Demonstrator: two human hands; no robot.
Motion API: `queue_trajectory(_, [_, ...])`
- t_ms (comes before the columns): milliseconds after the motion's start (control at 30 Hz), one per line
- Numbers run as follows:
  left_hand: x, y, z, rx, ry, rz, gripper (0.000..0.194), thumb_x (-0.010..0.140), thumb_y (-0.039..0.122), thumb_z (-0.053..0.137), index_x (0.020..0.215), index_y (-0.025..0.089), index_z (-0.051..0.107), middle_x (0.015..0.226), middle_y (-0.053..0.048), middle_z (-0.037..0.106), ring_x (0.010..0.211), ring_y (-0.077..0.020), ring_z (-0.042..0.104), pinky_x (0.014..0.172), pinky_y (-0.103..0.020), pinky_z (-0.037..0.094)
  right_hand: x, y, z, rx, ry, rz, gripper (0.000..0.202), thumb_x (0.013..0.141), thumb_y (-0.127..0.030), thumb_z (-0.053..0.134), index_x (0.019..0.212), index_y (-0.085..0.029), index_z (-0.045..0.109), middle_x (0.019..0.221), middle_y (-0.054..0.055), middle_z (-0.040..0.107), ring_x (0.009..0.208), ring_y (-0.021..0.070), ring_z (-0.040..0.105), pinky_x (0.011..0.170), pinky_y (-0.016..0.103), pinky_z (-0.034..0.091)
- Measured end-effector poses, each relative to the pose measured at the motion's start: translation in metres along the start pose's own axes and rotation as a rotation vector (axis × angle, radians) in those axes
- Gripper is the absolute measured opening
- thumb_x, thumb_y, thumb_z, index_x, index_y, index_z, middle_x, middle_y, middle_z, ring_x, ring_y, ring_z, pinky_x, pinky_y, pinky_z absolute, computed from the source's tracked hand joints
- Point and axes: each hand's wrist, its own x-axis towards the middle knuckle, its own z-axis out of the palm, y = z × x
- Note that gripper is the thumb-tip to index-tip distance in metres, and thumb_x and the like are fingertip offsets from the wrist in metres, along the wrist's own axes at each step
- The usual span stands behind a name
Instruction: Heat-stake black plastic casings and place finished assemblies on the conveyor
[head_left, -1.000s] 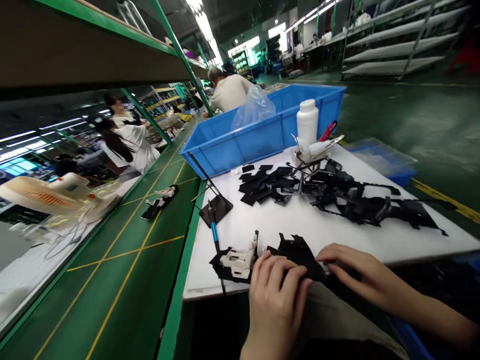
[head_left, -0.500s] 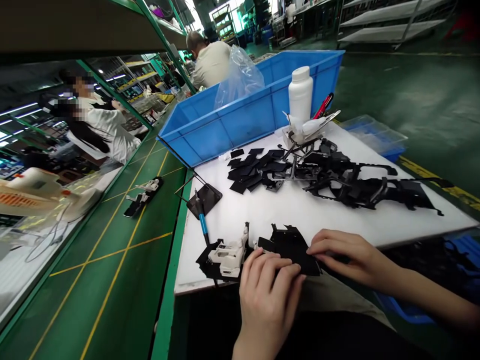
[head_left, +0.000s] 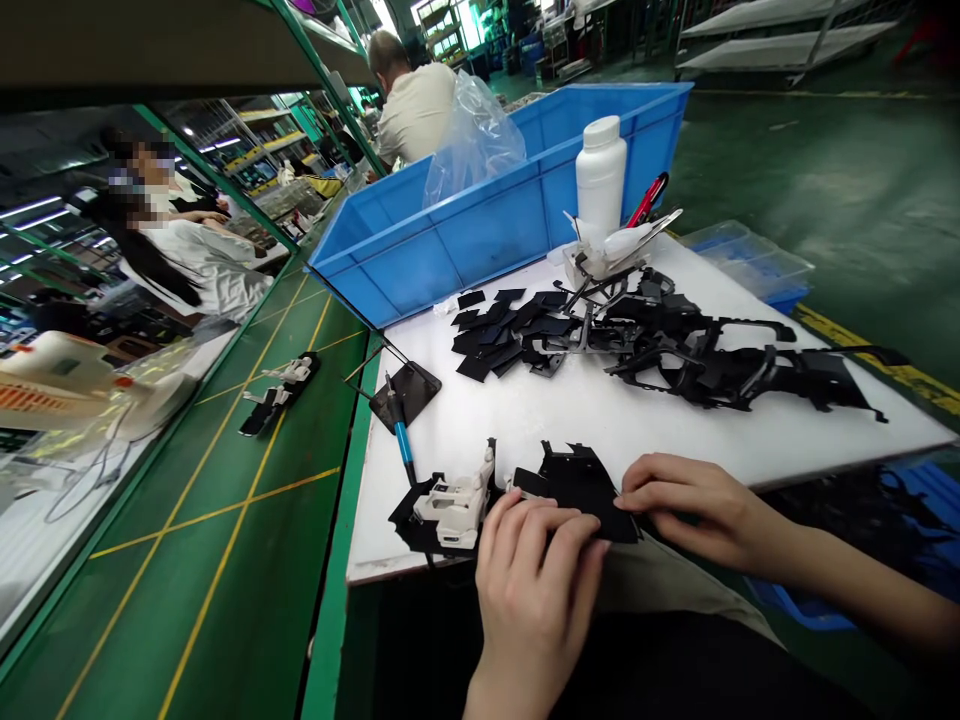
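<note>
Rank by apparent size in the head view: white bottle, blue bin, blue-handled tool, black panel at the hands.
1. Blue bin
2. White bottle and black panel, unranked: the panel sits nearer the camera and the left hand partly covers it
3. Blue-handled tool

we are in a factory, on an assembly floor: what looks like a green conveyor (head_left: 262, 580), marked with yellow lines, runs beside our white worktop (head_left: 480, 425), co-workers (head_left: 206, 262) are stationed along it, black plastic parts (head_left: 491, 340) lie heaped near a blue crate (head_left: 450, 250), and a wheeled rack (head_left: 795, 48) stands on the green floor (head_left: 825, 180)
</note>
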Motion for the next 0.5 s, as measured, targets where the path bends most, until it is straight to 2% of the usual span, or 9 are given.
queue_trajectory(267, [0.0007, 0.0014, -0.0014, 0.024, -0.001, 0.010, 0.017, 0.083, 0.014, 0.062, 0.095, 0.025, 0.067, 0.083, 0.001, 0.066, 0.086, -0.0147, 0.060, 0.097, -0.037, 0.043, -0.0041, 0.0029, 0.0005, -0.077, -0.001, -0.070, 0.034, 0.089, -0.005, 0.037, 0.111, -0.020, 0.058, 0.096, 0.008, 0.059, 0.086, 0.0162, 0.057, 0.072, 0.028, 0.047])
queue_trajectory(500, [0.0002, -0.0008, 0.0013, 0.016, 0.034, 0.021, 0.017, 0.082, 0.014, 0.062, 0.093, 0.026, 0.069, 0.084, 0.000, 0.066, 0.087, -0.0153, 0.060, 0.096, -0.038, 0.043, -0.0010, -0.0022, 0.0028, -0.036, 0.061, -0.006, 0.027, 0.090, -0.007, 0.039, 0.106, -0.021, 0.055, 0.094, 0.007, 0.061, 0.084, 0.0162, 0.059, 0.070, 0.028, 0.048])
